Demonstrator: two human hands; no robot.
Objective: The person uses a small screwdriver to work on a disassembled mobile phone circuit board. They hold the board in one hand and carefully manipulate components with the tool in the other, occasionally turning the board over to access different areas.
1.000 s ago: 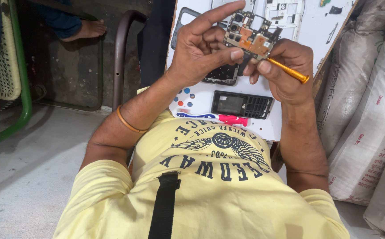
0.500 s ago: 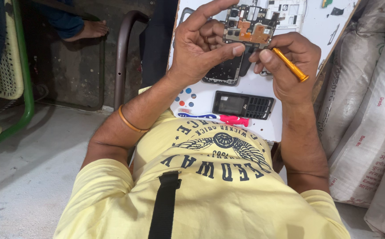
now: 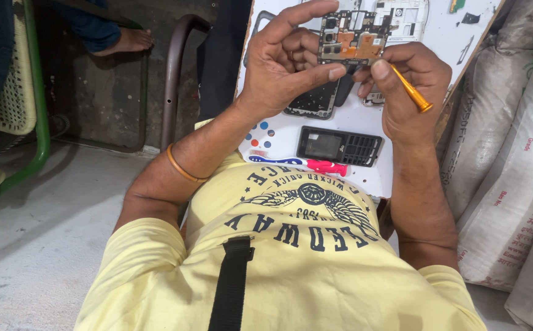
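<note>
While the left hand (image 3: 285, 67) is pinching a bare phone circuit board (image 3: 353, 38) between thumb and fingers and holding it up above the white work board (image 3: 364, 122), the right hand (image 3: 410, 79) is gripping an orange-handled tool (image 3: 411, 91) with fingers closed around the shaft, its tip lying at the lower right edge of the circuit board; the tip itself is hidden behind the thumb. The circuit board is already sitting free of any housing, so the teardown is judged to be well advanced. Beneath the hands a stripped phone frame (image 3: 312, 104) is lying open, and a second white frame (image 3: 408, 17) is resting at the top of the work board. A black keypad phone (image 3: 338, 146) and a red-and-blue tool (image 3: 306, 163) are lying untouched nearer the person's chest. Small parts on the circuit board are apparently being worked on at present; whether any have come off cannot be told. Sacks (image 3: 511, 153) are standing to the right.
</note>
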